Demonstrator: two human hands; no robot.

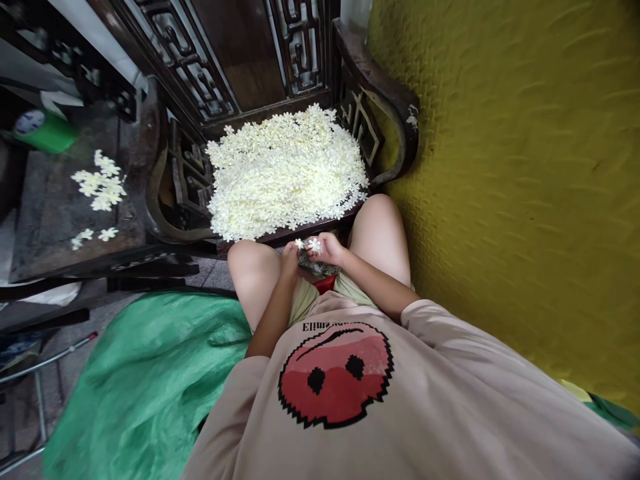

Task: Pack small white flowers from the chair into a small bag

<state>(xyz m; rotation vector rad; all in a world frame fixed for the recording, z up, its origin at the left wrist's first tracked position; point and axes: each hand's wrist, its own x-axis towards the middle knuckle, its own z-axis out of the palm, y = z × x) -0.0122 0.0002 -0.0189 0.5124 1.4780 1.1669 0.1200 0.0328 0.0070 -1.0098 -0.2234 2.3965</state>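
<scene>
The left hand [290,257] and the right hand [328,249] are near each other between the knees, in front of the wooden chair [407,130]. The grip of the right hand is closed around a few white flowers [315,246], which lie against its fingers with the open faces upward. The grip of the left hand is together at the fingertips, with one small white flower [299,244] there; how firmly it is pressed, I cannot tell.

These flowers have narrow, separate petals, spread like a star, and the middle looks slightly yellowish. On the chair seat lies a wide flower heap [287,177] of the same kind, creamy at the back and brighter, whiter in front. To the left, on the dark bench [43,207], a loose cluster [101,183] of such flowers lies near a green roll [47,131].
</scene>
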